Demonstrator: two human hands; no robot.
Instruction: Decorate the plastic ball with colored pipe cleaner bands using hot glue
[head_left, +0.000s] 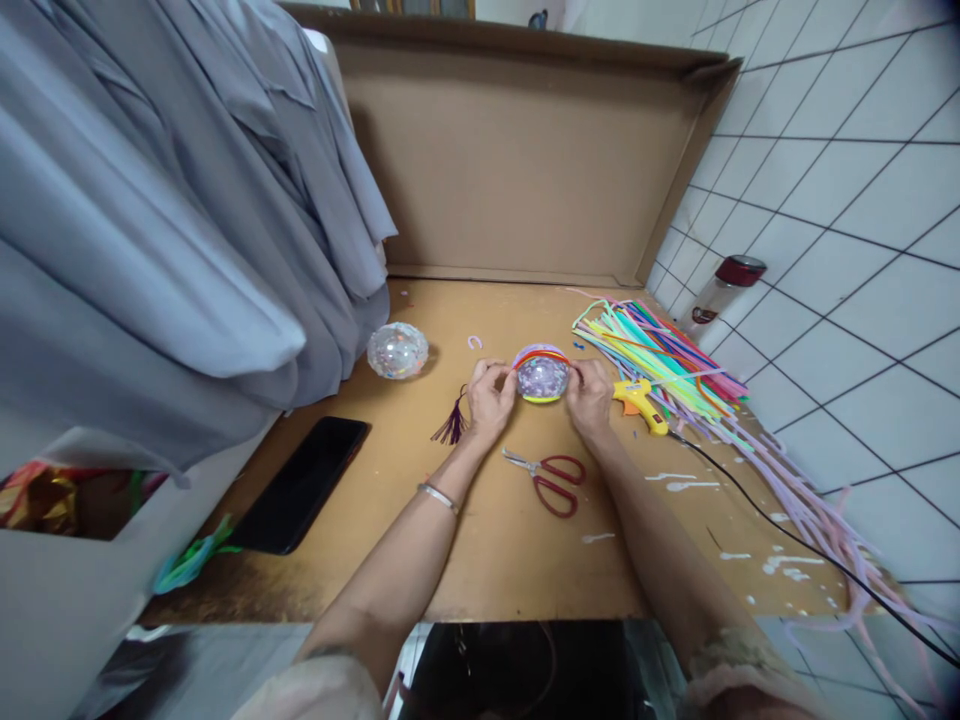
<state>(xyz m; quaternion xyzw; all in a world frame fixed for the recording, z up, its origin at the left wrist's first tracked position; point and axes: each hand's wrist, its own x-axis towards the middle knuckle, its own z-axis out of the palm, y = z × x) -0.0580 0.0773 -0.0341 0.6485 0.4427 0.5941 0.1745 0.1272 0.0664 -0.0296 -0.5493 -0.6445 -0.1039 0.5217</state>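
Observation:
A clear, glittery ball (543,378) sits between my two hands over the table, with a red-orange strip and a purple strip across its top and a yellow one at its underside. My left hand (491,396) is closed at the ball's left side, its fingertips pinching the end of the red-orange strip. On the right side my right hand (590,394) pinches the strip's other end against the ball. Red-handled scissors (556,483) lie between my forearms. A dark purple tassel (452,422) rests beside my left hand.
A yellow glue gun (641,404) with a black cable lies right of my right hand, before a pile of coloured pipe cleaners (660,350). Another clear ball (397,351) and a black phone (302,484) are on the left. A bottle (720,296) stands by the tiled wall.

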